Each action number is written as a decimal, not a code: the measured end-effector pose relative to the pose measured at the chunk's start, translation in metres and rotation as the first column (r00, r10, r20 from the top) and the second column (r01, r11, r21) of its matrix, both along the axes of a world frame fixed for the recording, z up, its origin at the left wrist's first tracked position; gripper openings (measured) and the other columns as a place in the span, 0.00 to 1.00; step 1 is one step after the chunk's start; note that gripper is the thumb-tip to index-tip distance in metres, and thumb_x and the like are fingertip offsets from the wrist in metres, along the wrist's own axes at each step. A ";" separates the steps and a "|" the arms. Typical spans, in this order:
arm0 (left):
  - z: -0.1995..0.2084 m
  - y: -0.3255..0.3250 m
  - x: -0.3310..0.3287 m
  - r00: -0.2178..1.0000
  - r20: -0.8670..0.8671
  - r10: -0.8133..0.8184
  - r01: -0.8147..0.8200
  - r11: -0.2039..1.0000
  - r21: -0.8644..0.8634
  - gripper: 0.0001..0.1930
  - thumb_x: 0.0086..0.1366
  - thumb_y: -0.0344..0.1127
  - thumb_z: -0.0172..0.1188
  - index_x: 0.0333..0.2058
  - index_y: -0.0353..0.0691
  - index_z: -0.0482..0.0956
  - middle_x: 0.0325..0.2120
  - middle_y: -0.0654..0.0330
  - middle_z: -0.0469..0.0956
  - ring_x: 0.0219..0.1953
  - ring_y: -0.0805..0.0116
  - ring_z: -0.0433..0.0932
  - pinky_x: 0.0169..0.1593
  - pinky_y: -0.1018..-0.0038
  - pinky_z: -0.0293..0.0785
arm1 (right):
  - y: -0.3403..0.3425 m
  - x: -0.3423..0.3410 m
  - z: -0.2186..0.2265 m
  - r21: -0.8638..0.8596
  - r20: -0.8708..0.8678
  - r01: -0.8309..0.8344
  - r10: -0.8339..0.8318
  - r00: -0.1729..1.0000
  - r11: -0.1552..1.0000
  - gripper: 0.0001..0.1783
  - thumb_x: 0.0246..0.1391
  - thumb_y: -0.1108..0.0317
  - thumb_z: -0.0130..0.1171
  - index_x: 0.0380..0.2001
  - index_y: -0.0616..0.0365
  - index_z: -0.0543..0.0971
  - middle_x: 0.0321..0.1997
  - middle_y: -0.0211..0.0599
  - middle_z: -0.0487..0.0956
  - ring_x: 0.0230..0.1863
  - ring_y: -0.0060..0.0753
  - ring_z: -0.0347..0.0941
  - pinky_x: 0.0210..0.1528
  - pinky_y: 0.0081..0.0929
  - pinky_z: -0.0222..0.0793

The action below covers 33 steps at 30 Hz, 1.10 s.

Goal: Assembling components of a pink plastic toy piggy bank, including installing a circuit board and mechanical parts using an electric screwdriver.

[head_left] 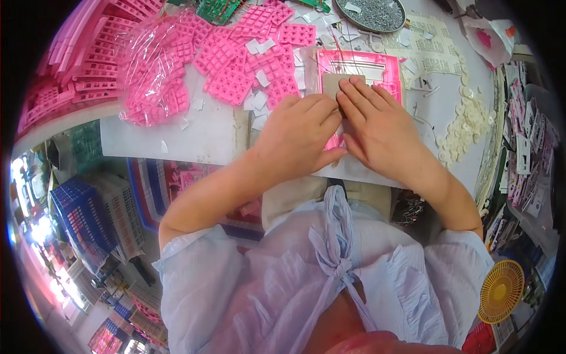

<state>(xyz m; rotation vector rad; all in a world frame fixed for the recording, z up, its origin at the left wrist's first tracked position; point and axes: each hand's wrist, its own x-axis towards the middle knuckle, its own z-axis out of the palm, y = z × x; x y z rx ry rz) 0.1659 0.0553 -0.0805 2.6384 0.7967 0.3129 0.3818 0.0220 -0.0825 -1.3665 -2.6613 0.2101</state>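
A pink plastic casing (391,74) lies on the bench before me, with thin wires rising over its far part. On it rests a flat grey-brown square piece (333,84). My right hand (383,127) lies over this piece, fingers stretched out and pressed flat on it. My left hand (300,133) is at the casing's near left side, fingers bent and held together, thumb toward the near edge. It appears to grip the casing there; its fingertips are partly hidden. Both hands cover much of the casing's near half.
Pink keypad pieces (230,82) are heaped at left, beside a clear bag (150,76) of more. A round tray (377,15) of small metal parts stands at the back. Whitish round parts (466,127) are piled at right. Blue baskets (82,212) stand lower left.
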 end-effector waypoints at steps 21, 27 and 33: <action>0.038 0.159 0.033 0.864 -0.488 -0.123 -0.062 0.937 -0.345 0.18 0.63 0.45 0.63 0.27 0.32 0.80 0.22 0.49 0.80 0.25 0.55 0.79 0.33 0.59 0.73 | 0.000 -0.004 0.002 -0.004 0.038 -0.002 0.002 0.999 1.000 0.35 0.52 0.59 0.60 0.59 0.74 0.72 0.67 0.53 0.70 0.65 0.45 0.64 0.65 0.52 0.59; 0.029 0.149 0.037 0.994 -0.051 -0.095 0.089 0.991 -0.105 0.11 0.67 0.37 0.60 0.33 0.33 0.77 0.25 0.49 0.77 0.29 0.55 0.78 0.33 0.62 0.71 | -0.002 -0.005 0.000 0.038 0.093 -0.008 0.005 0.996 0.999 0.33 0.53 0.64 0.56 0.59 0.76 0.72 0.67 0.57 0.69 0.65 0.47 0.64 0.64 0.51 0.59; -0.014 0.175 0.084 0.997 0.036 0.068 -0.074 0.972 0.225 0.15 0.65 0.47 0.60 0.33 0.40 0.81 0.30 0.53 0.82 0.37 0.49 0.82 0.39 0.54 0.77 | -0.004 -0.006 -0.003 0.037 0.133 -0.010 0.005 0.991 0.999 0.33 0.53 0.65 0.55 0.60 0.77 0.71 0.68 0.58 0.68 0.66 0.48 0.62 0.63 0.49 0.59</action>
